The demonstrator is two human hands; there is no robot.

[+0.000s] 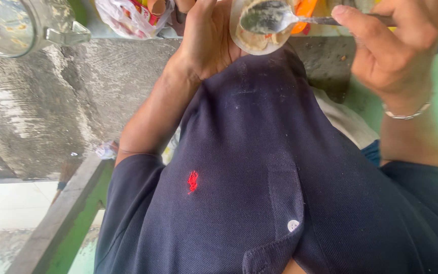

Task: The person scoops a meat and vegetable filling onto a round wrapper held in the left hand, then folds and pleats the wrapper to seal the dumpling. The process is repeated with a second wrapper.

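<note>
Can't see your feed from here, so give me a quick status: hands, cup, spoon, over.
Left hand holds small cup of pale paste. Right hand grips metal spoon over the cup. Glass jug sits apart on the concrete ledge.

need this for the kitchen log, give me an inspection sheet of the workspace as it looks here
surface: rough grey concrete counter, bare part stained.
job's things: small pale cup of beige paste; metal spoon smeared with it, over the cup.
clutter: glass jug with residue; plastic bag; an orange item, unclear.
grippers: left hand holds the cup; right hand, bracelet at wrist, pinches the spoon handle.
cables: nothing seen.
surroundings: dark navy shirt fills the view; green-edged ledge; pale tiled floor.
</note>
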